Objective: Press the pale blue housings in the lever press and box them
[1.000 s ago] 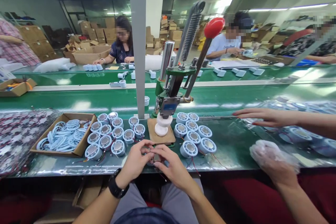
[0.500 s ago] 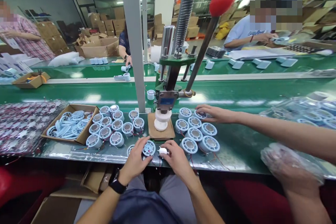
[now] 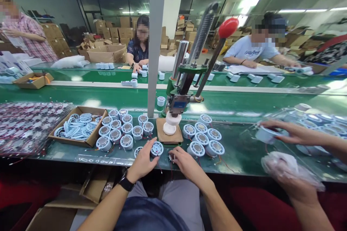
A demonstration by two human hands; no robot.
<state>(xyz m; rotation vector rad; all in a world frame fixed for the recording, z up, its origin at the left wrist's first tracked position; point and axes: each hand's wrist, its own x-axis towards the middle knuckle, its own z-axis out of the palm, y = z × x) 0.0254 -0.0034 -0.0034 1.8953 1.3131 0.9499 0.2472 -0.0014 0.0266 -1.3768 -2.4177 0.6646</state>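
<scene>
My left hand (image 3: 143,162) curves its thumb and forefinger around a light-blue round housing (image 3: 157,148) standing on the bench edge. The housing is open on top, with spokes inside and thin wires hanging from it. Another blue ring-shaped part (image 3: 137,151) is half hidden behind that hand. Just to the right, my right hand (image 3: 185,162) has its fingertips closed on a small white part (image 3: 171,157), mostly covered by the fingers, with thin wires below. Behind both hands stands a hand press (image 3: 179,103) with a red knob and a white round die (image 3: 169,128).
Blue housings with metal discs (image 3: 115,135) stand left of the press, more (image 3: 201,138) on its right. A cardboard box (image 3: 93,138) holds blue rings. At right, a co-worker's hand (image 3: 298,133) grips a housing; their other hand holds clear plastic. A green conveyor (image 3: 121,97) runs behind.
The view has tilted up and shifted left. My right fingers now cover more of the small white part. The co-worker's hand has left the housings near the press and moved right with one.
</scene>
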